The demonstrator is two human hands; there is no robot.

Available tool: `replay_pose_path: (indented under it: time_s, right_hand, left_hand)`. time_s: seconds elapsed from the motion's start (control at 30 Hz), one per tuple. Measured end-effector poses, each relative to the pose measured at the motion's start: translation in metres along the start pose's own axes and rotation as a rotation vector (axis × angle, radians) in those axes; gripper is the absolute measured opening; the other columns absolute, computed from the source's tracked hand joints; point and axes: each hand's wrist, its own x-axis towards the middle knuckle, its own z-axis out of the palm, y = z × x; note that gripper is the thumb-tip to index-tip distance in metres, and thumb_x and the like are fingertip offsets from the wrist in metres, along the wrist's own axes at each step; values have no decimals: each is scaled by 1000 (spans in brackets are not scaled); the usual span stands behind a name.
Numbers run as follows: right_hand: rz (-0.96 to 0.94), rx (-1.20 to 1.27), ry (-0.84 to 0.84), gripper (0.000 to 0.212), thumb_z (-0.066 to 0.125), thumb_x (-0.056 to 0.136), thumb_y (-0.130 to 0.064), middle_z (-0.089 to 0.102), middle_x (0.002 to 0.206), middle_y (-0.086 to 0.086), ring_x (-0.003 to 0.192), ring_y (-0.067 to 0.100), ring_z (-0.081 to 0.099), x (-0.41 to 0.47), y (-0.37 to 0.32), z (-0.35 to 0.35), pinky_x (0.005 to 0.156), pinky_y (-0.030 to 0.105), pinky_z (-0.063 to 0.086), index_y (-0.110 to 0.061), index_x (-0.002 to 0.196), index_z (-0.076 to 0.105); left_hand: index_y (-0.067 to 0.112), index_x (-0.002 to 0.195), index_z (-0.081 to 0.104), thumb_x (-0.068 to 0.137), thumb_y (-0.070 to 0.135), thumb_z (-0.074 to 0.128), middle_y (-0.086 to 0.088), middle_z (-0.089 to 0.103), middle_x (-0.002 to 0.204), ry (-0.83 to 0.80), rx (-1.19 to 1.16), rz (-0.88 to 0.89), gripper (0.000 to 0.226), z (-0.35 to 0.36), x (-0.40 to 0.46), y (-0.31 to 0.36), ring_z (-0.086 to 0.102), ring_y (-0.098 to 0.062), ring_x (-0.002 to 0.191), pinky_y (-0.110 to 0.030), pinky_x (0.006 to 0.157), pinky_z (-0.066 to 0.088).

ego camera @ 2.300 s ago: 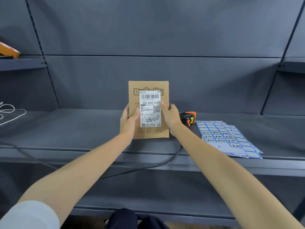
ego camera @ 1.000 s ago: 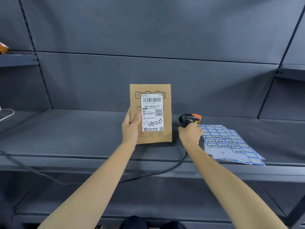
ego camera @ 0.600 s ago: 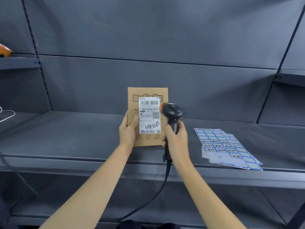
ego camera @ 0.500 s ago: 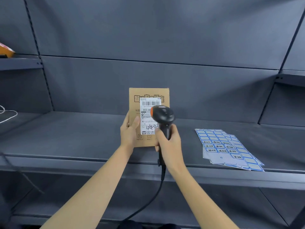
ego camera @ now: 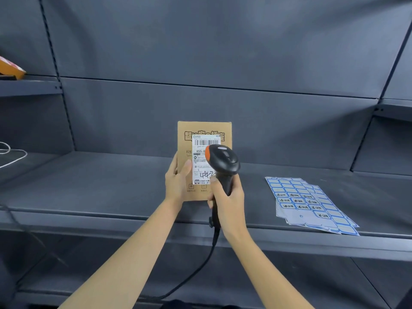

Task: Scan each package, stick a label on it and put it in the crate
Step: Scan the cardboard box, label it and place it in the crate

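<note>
Package upright over shelf; scanner before it; label sheets on shelf, right.

Brown cardboard box w/ dark printed characters; white shipping label on it, black barcode & handwriting. Black handheld scanner, orange tip, black cable. White sticker sheets, blue-bordered labels in rows. Dark grey metal shelf. Orange box seen far left.

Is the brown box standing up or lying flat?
Standing up. The left hand holds the brown box upright, its white label's barcode at the top, facing the scanner. Whether its bottom touches the shelf cannot be told.
</note>
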Motion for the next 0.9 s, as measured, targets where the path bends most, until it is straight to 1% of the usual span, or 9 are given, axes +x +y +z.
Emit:
replay_pose_path:
  time_s: [0.1,0.2,0.33,0.47,0.57,0.63,0.7,0.77,0.9]
  right_hand:
    - [-37,23,33,11,60,87,-28,53,66,1,54,16,45,2,-2,-3,56,30,42,-24,94,54]
    - [-27,-30,149,10,59,88,-29,56,70,-1,56,12,49,15,-9,-14,57,30,43,-24,94,53]
    - [125,-227,209,21,54,89,-33,60,77,2,59,14,53,49,-14,-45,61,29,45,-17,102,50]
    - [250,-523,163,18,55,85,-31,56,93,10,76,23,55,87,0,-75,68,33,44,-15,90,48]
    - [228,-784,119,32,62,82,-28,57,100,13,79,23,52,101,21,-85,54,25,35,-5,101,52]
    - [209,-859,131,41,65,80,-26,56,105,13,83,23,52,103,34,-85,53,24,33,-2,110,51]
    - [220,-896,153,45,66,80,-24,55,111,15,94,27,53,102,43,-83,63,26,36,-1,115,50]
    - [241,-940,163,49,65,81,-26,54,116,17,109,34,50,102,50,-82,74,30,36,-1,119,48]
    - [247,-1005,179,50,64,82,-31,55,118,18,116,36,46,100,55,-81,83,34,38,0,119,50]
  left_hand:
    - [20,135,51,96,17,55,0,67,121,-6,29,4,39,0,1,-2,66,-17,105,-26,77,56]
    - [26,140,46,96,25,55,8,63,126,31,103,-10,45,0,4,-3,60,-13,115,-30,94,48]
    - [30,142,44,96,28,54,13,61,128,55,156,-30,47,1,6,-3,52,-9,120,-31,99,35]
    - [31,142,43,96,29,54,13,60,129,59,161,-49,47,0,7,-3,51,-11,122,-34,104,35]
    - [31,140,46,97,26,53,15,62,123,55,146,-46,44,1,6,-1,54,-7,115,-31,98,37]
    - [32,139,47,97,27,53,16,63,123,53,151,-46,43,2,6,0,54,-8,116,-30,95,37]
    - [31,140,46,97,28,53,14,62,124,53,142,-49,44,2,6,1,54,-7,114,-27,93,37]
    - [31,139,47,97,26,53,15,63,121,51,132,-47,43,3,4,3,55,3,105,-19,86,37]
    - [29,139,47,97,26,53,14,62,122,56,158,-54,43,3,5,2,55,3,102,-22,88,36]
